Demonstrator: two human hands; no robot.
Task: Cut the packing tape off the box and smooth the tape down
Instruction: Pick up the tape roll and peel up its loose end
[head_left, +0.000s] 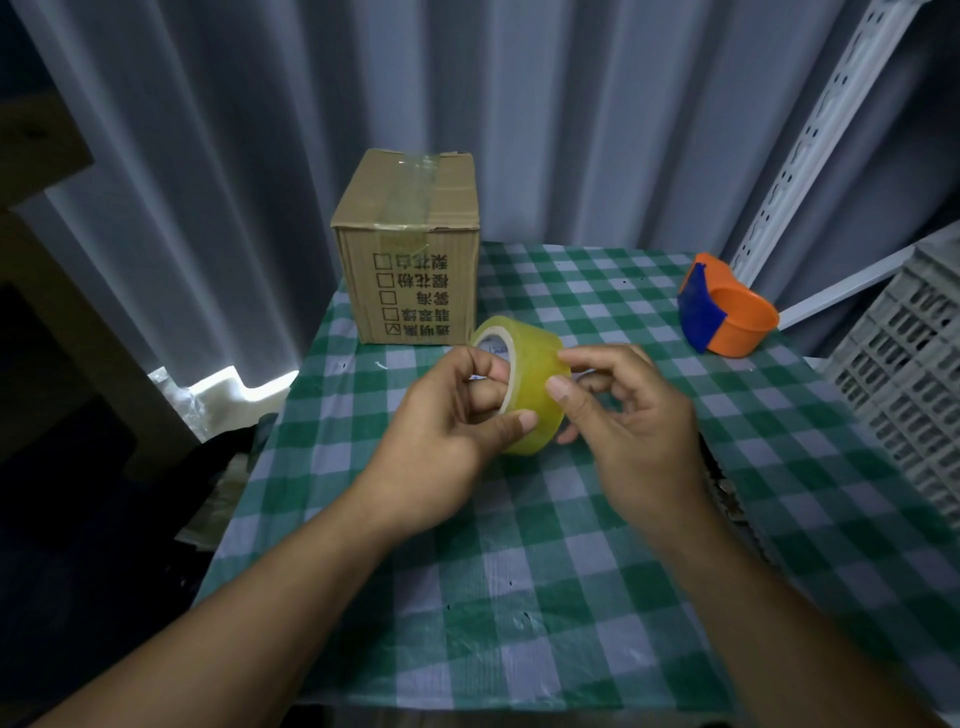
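A roll of clear yellowish packing tape (535, 374) is held above the checkered table. My left hand (447, 426) grips it, with fingers through the core and the thumb on the outer face. My right hand (623, 410) touches the roll's right side, thumb and forefinger pressed on the tape surface. A brown cardboard box (415, 244) with printed characters stands at the table's far left, a strip of clear tape running over its top and down its front. An orange and blue tape cutter (724, 312) lies at the far right.
The table carries a green and white checkered cloth (519, 571). A grey plastic crate (914, 374) stands at the right edge. White curtains hang behind, and a perforated metal rail (810, 135) leans at the upper right. The floor at the left is dark.
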